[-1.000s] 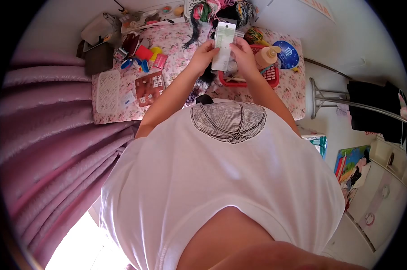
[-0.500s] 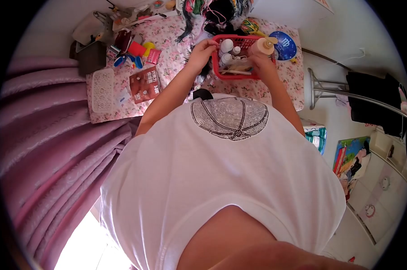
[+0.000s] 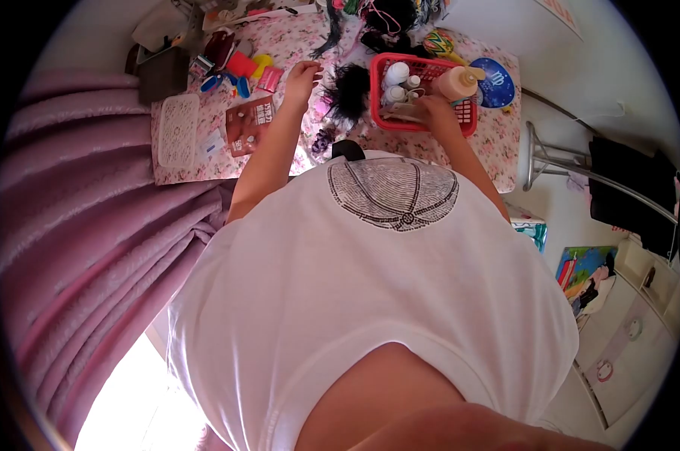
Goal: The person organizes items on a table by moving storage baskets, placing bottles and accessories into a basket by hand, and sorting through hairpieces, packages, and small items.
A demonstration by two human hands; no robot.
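My right hand (image 3: 435, 111) reaches into the red basket (image 3: 376, 75), its fingers down among the contents and partly hidden. Inside the basket are white bottles (image 3: 397, 74) and a peach pump bottle (image 3: 455, 84), which stands just beyond my hand. What my right fingers touch cannot be made out. My left hand (image 3: 302, 81) hovers over the flowered table with its fingers apart and nothing in them. Between it and the basket lies a black fluffy thing (image 3: 347, 92).
A brown packet (image 3: 248, 126) and a white lace-patterned tray (image 3: 179, 131) lie on the left of the flowered tablecloth (image 3: 370, 140). A blue round fan (image 3: 495, 83) is right of the basket. Yarn (image 3: 438, 41) lies behind it. Pink curtains (image 3: 84, 180) hang at left.
The white and green packet both hands held a second ago is no longer in them. My left hand has left the basket's edge and moved left. My right hand has gone into the basket.
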